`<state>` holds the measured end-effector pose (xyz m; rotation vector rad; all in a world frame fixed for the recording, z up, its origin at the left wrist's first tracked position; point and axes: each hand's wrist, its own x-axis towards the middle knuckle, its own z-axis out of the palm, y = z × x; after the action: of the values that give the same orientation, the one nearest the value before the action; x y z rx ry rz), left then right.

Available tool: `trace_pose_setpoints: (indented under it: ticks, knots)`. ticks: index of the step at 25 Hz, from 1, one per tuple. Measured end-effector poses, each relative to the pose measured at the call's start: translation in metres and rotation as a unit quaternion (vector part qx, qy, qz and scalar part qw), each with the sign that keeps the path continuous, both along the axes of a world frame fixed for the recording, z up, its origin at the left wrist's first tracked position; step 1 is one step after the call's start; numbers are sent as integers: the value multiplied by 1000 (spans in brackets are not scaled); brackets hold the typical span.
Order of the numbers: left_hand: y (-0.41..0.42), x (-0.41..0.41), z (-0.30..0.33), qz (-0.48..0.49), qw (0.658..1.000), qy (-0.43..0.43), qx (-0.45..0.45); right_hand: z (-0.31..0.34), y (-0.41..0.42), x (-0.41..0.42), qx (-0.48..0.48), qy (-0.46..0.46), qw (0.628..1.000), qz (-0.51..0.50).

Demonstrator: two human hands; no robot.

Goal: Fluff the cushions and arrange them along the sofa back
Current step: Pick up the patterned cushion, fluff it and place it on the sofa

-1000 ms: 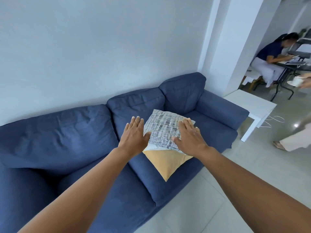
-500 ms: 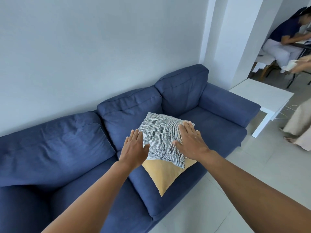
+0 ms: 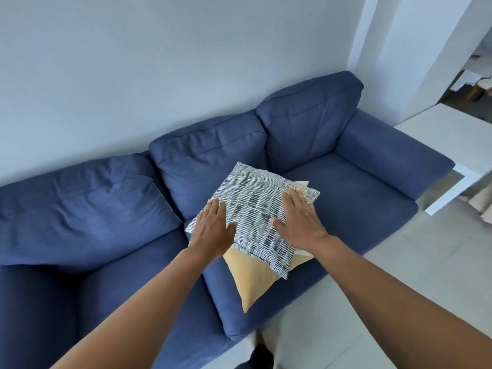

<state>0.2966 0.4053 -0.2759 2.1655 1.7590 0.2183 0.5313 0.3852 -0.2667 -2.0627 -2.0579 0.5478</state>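
A black-and-white patterned cushion (image 3: 255,209) lies flat on top of a yellow cushion (image 3: 253,280), both on the seat of a blue sofa (image 3: 354,198). My left hand (image 3: 213,230) rests flat on the patterned cushion's left edge, fingers together and extended. My right hand (image 3: 299,219) lies flat on its right side, palm down. Neither hand grips the fabric. The sofa's three back cushions (image 3: 210,158) stand against the wall.
A white side table (image 3: 452,139) stands beyond the sofa's right armrest (image 3: 394,161). Pale tiled floor (image 3: 399,275) runs in front of the sofa. A white pillar (image 3: 415,49) rises at the back right. My feet (image 3: 255,352) show near the sofa's front edge.
I have come closer and look further down. Both hands went from hovering by the patterned cushion to lying flat on it. The people at the right have left the view.
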Motion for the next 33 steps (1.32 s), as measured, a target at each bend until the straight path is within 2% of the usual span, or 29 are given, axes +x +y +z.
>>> trace_pose_setpoints:
  ticks: [11,18,24,28,33]
  knots:
    - [86,12,-54,19,999,-18,-45,-38,85,32,-45,3,999,-13]
    - [94,16,-77,66,993,-3,-98,-59,129,42,-93,17,995,-1]
    - [77,26,-106,150,982,-6,-114,-84,169,50,-132,20,990,34]
    - [60,40,-116,284,943,-85,-154,-103,198,60,-143,32,989,30]
    - [42,57,-136,426,843,-234,-232,-125,226,71,-192,90,977,-31]
